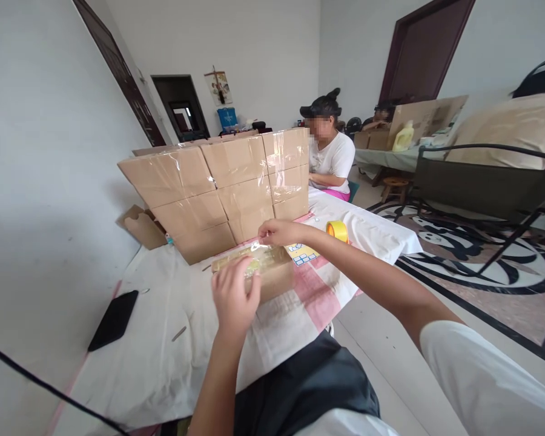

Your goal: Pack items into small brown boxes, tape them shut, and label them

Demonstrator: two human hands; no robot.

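In front of me on the table lies a small cardboard box (275, 284), with clear, shiny plastic and something yellowish-green showing at its top. My left hand (236, 293) is at the box's near left side, fingers stretched and thumb apart; it appears to touch the edge. Above the box's far side is my right hand (279, 232), its fingertips pinched together. A small whitish, shiny bit shows just below those fingertips, but I cannot make out what they hold. Beside the box, partly under my right forearm, is a yellow printed sheet (305, 254) with blue-outlined shapes.
Stacked, taped cardboard boxes (245, 188) form a wall behind the work. A yellow tape roll (337, 231) stands past my right forearm. A black flat object (113, 321) lies at left, an open carton (143, 227) behind it. A co-worker (333, 151) sits across the table.
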